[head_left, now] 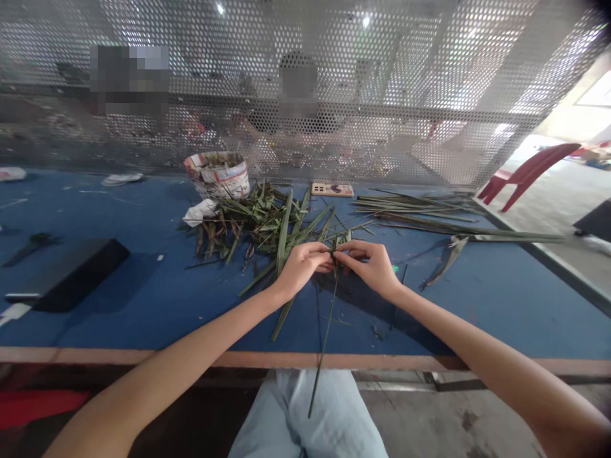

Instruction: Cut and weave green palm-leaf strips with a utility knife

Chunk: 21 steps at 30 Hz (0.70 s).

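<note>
Over the blue table, my left hand and my right hand meet fingertip to fingertip, each pinching a small bunch of green leaf strips. One thin leaf strip hangs from between them, past the table edge and down over my lap. How the strips are folded or joined is hidden by my fingers. Just beyond and left of my left hand lies a loose heap of cut green leaves. A tiny bright green piece shows beside my right wrist.
A paper-covered basket and a crumpled white tissue stand behind the heap. A phone lies near the perforated metal screen. Long leaf strips are at the right, a black box at the left. A red chair stands beyond the table.
</note>
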Available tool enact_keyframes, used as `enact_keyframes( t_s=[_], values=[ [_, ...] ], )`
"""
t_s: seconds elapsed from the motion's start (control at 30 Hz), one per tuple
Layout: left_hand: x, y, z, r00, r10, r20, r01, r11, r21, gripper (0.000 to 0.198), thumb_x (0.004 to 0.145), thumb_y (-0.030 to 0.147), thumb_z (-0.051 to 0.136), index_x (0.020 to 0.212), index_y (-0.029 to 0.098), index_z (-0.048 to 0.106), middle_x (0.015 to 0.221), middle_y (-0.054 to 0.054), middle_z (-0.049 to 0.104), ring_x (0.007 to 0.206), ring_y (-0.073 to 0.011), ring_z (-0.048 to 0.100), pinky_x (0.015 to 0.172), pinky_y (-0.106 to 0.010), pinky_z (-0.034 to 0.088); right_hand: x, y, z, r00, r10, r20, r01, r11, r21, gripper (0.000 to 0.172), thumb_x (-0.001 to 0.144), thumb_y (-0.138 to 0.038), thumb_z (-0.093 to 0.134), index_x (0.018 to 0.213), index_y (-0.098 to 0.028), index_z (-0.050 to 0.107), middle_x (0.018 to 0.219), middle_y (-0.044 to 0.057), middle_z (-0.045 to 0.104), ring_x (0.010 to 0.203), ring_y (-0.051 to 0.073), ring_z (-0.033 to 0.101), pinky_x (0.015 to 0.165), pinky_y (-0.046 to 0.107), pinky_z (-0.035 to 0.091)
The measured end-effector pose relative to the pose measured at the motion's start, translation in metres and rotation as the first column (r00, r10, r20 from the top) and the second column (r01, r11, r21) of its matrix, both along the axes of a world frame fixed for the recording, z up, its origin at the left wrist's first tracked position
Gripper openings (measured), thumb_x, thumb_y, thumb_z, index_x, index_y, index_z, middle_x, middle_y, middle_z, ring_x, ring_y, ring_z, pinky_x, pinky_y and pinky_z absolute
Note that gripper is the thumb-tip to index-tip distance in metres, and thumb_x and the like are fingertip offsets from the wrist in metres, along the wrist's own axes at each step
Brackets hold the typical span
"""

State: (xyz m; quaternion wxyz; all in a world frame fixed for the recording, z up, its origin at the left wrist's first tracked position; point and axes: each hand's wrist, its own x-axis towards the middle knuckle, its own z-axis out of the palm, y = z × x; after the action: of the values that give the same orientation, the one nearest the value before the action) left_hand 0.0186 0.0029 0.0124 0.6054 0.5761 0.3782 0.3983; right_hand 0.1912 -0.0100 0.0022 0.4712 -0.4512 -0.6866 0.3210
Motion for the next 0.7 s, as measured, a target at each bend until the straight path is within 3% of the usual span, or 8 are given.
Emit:
enact_keyframes(
  t_s=[0.4,0.57,0.7],
  values=[
    [0.0025,-0.0029,0.0034,0.999,0.041,-0.013,-0.041,0.999,-0.006,0.009,0.076,0.021,0.06,0.08,0.013,0.061,0.069,-0.004,0.067,0.069,-0.0164,0.066,0.072,-0.03,0.054,-0.0005,0.0008,0.002,0.994,0.077,-0.072,-0.084,0.991,-0.102,0.028,0.08,-0.043,0.064,0.086,-0.016,0.065,0.052,0.001,0.064,0.048,0.015,0.06,0.05,0.024,0.045],
    [0.0013,-0.002,0.0014,0.998,0.06,-0.033,-0.058,0.997,0.052,0.019,0.074,0.032,0.067,0.076,0.013,0.065,0.069,-0.003,0.067,0.067,-0.0145,0.064,0.069,-0.027,0.054,-0.0009,0.0016,0.0005,0.992,0.073,-0.105,-0.082,0.993,-0.085,0.028,0.077,-0.041,0.067,0.088,-0.016,0.066,0.055,0.001,0.065,0.052,0.017,0.064,0.054,0.026,0.05],
    [0.0002,-0.0004,0.0009,0.997,0.074,-0.026,-0.073,0.997,0.019,0.021,0.073,0.034,0.07,0.078,0.014,0.067,0.068,-0.003,0.066,0.064,-0.0126,0.063,0.066,-0.025,0.054,-0.0022,0.0,0.0028,0.993,0.073,-0.097,-0.079,0.995,-0.061,0.025,0.078,-0.039,0.067,0.087,-0.016,0.068,0.057,0.001,0.066,0.054,0.017,0.065,0.057,0.027,0.052]
  ],
)
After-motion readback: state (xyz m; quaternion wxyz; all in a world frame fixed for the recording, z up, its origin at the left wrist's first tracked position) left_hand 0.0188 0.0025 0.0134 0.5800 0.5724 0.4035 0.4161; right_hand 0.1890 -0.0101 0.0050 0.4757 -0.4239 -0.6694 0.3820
